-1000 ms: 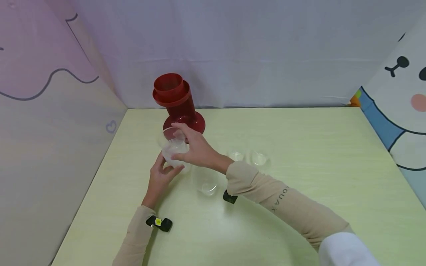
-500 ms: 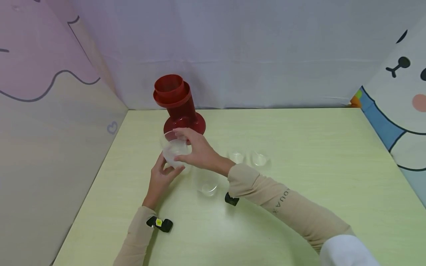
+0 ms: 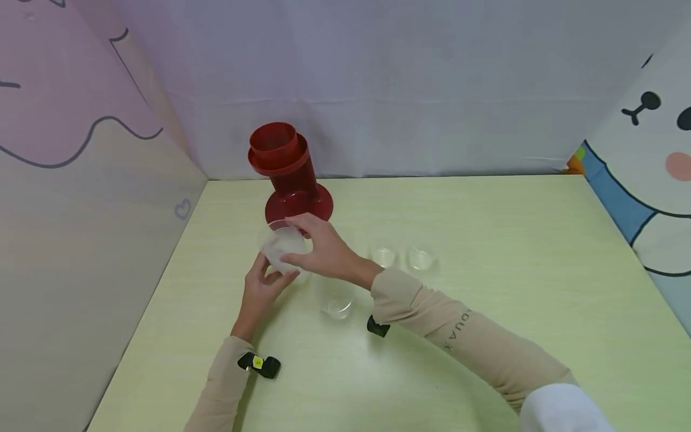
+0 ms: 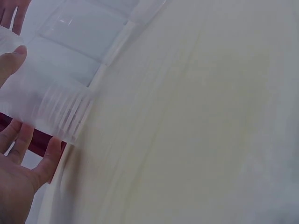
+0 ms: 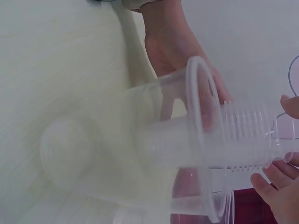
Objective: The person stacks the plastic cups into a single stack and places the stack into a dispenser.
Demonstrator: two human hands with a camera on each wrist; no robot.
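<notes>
So the only writing I can pick out is on the right sleeve, lower right of centre: dark letters, looks like OUAX, flipped round from my side, and the end nearest the fold is hard to make out. There's a little yellow tag on the black strap at the left wrist too, way too small to read.

Both hands are on the same thing, a stack of clear plastic cups, left of centre in the frame. The left hand has it from below, thumb and fingers bent round the body. The right hand is up at the rim end, thumb and fingertips parted about as wide as the cups and curved round them. Can't tell how hard either one is squeezing.

The stack is see-through, a bit milky, nested tight and tilted. From the right wrist you get a whole row of ridged rims. Can't tell if it touches the table.

Just behind, upper left of centre, is a glossy red stand. Near the middle of the frame there's a loose clear cup, then a second cup and a third cup side by side.
</notes>
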